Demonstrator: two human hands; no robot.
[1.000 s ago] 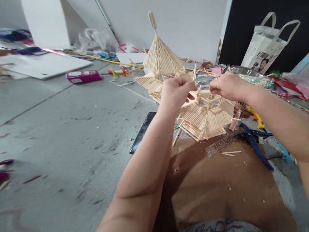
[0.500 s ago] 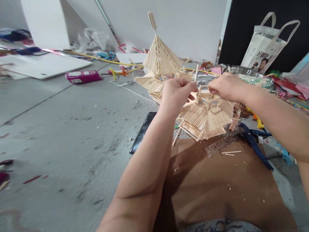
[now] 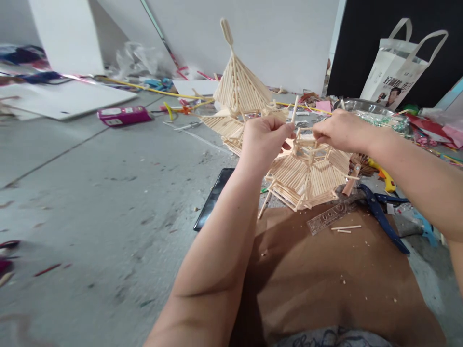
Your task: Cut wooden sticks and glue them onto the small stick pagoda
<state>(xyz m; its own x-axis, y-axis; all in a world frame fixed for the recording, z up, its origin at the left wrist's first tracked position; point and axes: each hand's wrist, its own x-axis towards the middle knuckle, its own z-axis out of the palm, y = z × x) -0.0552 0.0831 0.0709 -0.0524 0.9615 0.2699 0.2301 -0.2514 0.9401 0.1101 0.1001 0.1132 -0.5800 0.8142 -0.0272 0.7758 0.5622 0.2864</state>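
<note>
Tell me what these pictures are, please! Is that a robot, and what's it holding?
No robot here, just a person's two bare hands. A camera worn on the person's head, looking forward and down, took this view. The left hand pinches a thin wooden stick, which points up. The right hand is by the top of a model made of sticks; I can't tell whether it holds anything. Farther back stands a pointed stick roof. Two loose sticks lie on a brown sheet, and a dark phone lies on the grey floor.

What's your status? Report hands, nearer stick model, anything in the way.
Left hand pinching wooden stick. Right hand at nearer stick model, grip unclear. Clear ruler and blue-handled tool close on near side, not between hands.
</note>
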